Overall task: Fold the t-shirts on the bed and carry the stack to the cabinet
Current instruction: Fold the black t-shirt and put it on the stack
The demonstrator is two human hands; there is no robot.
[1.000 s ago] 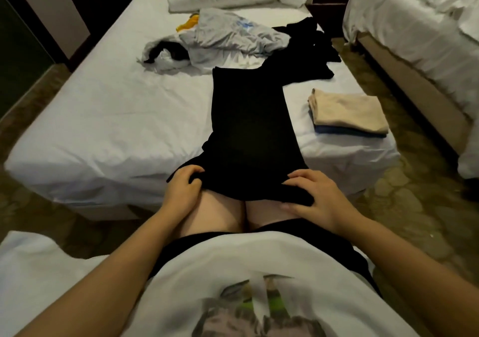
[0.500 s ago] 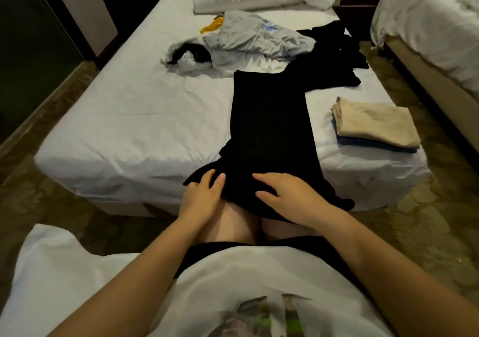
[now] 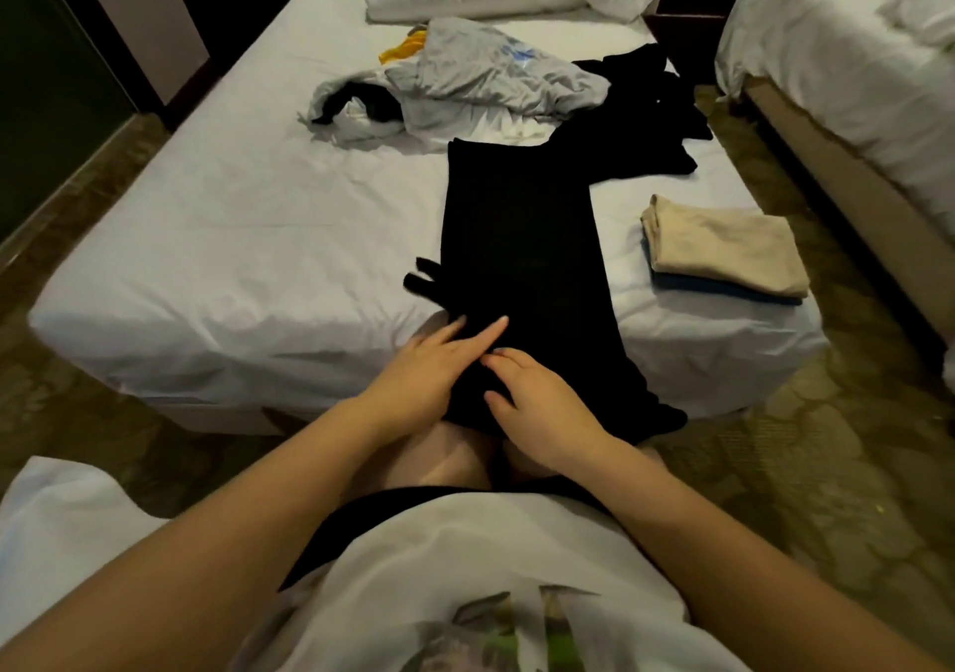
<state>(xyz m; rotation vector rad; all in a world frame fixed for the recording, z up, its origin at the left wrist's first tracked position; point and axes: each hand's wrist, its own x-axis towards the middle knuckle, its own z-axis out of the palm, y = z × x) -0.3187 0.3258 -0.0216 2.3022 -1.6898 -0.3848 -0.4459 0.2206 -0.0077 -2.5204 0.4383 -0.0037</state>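
- Two pieces are sitting finished. A beige folded t-shirt (image 3: 723,245) is lying on a blue folded piece (image 3: 723,293), squared and flat, just right of the black t-shirt (image 3: 517,237).
- The black t-shirt itself is stretching as a long, narrow, matte strip down the bed (image 3: 232,237). Its near end is hanging over the edge onto the person's lap, so I'd judge it about halfway through its fold.
- The left hand (image 3: 429,377) is pressing that near end, fingers straight and flat. The right hand (image 3: 542,413) is resting beside it with fingers bent on the cloth, and I cannot tell whether it is pinching a fold.
- Beyond the black t-shirt a crumpled heap is waiting: a soft grey t-shirt (image 3: 491,77), a yellow scrap (image 3: 403,46) and another black garment (image 3: 646,103).
- So most of the folding is looking undone, and so is the whole carry. No cabinet is showing.
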